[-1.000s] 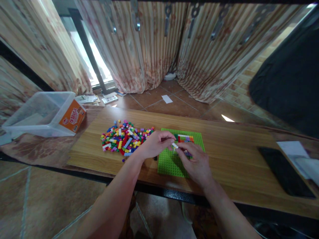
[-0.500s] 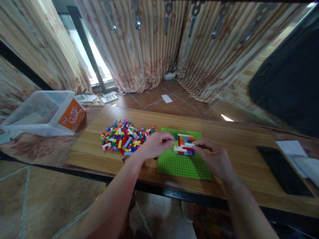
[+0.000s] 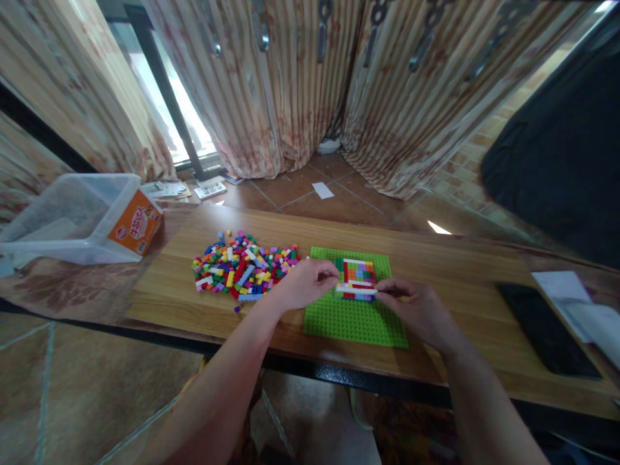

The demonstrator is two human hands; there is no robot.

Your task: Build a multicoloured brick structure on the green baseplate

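A green studded baseplate (image 3: 356, 325) lies on the wooden table, bearing a block of multicoloured bricks (image 3: 359, 273) near its far side. Between the thumb and fingers of my right hand (image 3: 420, 310) is the right end of a long white brick (image 3: 364, 292). It lies across the near part of the brick block; whether it is pressed down I cannot tell. My left hand (image 3: 310, 283) is at the left edge of the block with its fingertips pinched together. Anything between those fingertips is too small to make out.
Left of the baseplate, a heap of loose bricks (image 3: 247, 268) covers part of the table (image 3: 174, 290). A clear plastic bin (image 3: 72, 213) with an orange label stands further left. At the right lie a black flat panel (image 3: 547, 329) and white papers (image 3: 564, 290).
My right hand has brought the white brick slightly nearer to me, over the near rows of the block. My left hand stays at the block's left edge, almost unmoved.
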